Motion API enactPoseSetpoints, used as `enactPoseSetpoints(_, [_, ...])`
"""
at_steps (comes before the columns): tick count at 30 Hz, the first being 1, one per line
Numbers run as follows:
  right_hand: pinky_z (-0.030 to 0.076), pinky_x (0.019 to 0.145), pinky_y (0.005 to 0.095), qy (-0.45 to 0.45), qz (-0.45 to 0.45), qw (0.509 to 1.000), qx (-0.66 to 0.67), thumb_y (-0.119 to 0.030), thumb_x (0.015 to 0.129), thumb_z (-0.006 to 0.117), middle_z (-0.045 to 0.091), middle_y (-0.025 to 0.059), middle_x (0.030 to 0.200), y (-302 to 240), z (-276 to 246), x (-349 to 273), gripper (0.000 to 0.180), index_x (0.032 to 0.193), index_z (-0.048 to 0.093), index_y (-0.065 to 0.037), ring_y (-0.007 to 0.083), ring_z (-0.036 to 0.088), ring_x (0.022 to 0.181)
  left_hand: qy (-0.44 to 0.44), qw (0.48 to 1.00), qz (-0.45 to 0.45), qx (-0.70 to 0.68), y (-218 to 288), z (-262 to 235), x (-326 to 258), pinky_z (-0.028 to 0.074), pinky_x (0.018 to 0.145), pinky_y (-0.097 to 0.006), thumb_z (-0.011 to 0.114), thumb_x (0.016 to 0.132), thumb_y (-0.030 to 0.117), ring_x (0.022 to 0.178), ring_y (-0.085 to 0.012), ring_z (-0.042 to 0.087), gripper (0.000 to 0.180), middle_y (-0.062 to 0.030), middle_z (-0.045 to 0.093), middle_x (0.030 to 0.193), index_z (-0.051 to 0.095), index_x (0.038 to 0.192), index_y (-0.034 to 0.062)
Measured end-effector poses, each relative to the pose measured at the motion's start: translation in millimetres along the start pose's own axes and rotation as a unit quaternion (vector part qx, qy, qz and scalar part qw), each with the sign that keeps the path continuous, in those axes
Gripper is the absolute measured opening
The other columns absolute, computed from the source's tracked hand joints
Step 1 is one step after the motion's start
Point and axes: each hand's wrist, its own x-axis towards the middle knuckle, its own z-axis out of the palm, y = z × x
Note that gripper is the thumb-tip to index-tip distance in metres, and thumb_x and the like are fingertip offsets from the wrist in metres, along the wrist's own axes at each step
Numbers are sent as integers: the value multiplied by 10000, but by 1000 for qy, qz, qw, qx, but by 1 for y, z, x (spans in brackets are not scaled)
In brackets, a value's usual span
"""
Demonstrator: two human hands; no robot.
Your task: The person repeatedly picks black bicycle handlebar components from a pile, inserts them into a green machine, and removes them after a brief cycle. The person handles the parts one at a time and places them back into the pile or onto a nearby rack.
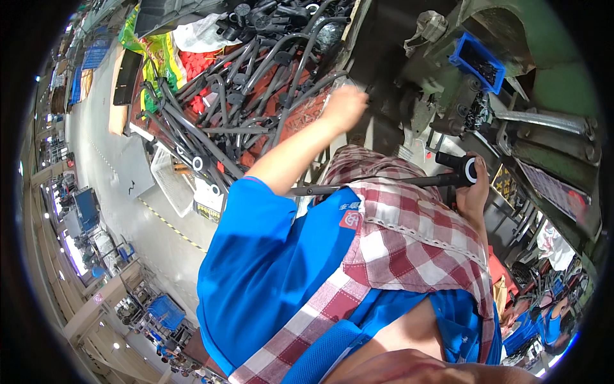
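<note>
My right hand [472, 195] is closed around the end of a long black tube [419, 182], at its black plastic fitting [451, 161] with a white ring. The tube lies crosswise in front of my checked apron, and its other end passes near my left sleeve. My left hand [346, 107] is held out over the edge of the red-lined workbench, fingers curled into a fist. Whatever it may hold is hidden. Close beside it lies a heap of bent black tubes [281, 61].
Black plastic parts [262, 20] and red pieces [195, 64] lie by the heap. On the right stands a green machine [563, 57] bearing a blue bin [478, 62] of small dark parts. A white plastic basket [171, 179] is below the bench at left.
</note>
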Motion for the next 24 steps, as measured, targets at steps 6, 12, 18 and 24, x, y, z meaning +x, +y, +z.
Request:
enactPoseSetpoints(6, [610, 715, 420, 20, -1, 1000, -5, -239, 1019, 473, 581, 78, 946, 1, 27, 1, 277, 1144, 555, -6, 248, 673, 807, 6, 965, -232, 125, -113, 58, -42, 534, 811, -447, 507, 919, 147, 965, -325, 637, 205, -162, 615, 1046, 573, 1059, 12])
enactPoseSetpoints(12, [610, 715, 422, 55, -5, 998, 5, -229, 1013, 478, 592, 84, 950, 4, 39, -1, 268, 1136, 557, -3, 254, 674, 806, -12, 963, -170, 210, -146, 80, -45, 525, 800, -393, 540, 898, 168, 957, -248, 647, 133, -78, 640, 981, 621, 956, 79])
enactPoseSetpoints(18, [599, 740, 439, 38, -17, 999, 18, -236, 1015, 492, 623, 72, 963, 8, 34, -2, 254, 1135, 568, -25, 243, 671, 873, -18, 965, -160, 208, -144, 64, -39, 493, 796, -389, 535, 894, 165, 996, -250, 618, 158, -58, 663, 990, 662, 947, 87])
enactPoseSetpoints(24, [595, 753, 417, 25, -20, 999, 3, -245, 1017, 484, 611, 69, 980, 7, 39, -3, 272, 1141, 569, -19, 236, 668, 856, 0, 979, -112, 169, -138, 49, -40, 522, 766, -408, 540, 897, 193, 975, -265, 621, 155, -96, 681, 992, 639, 948, 84])
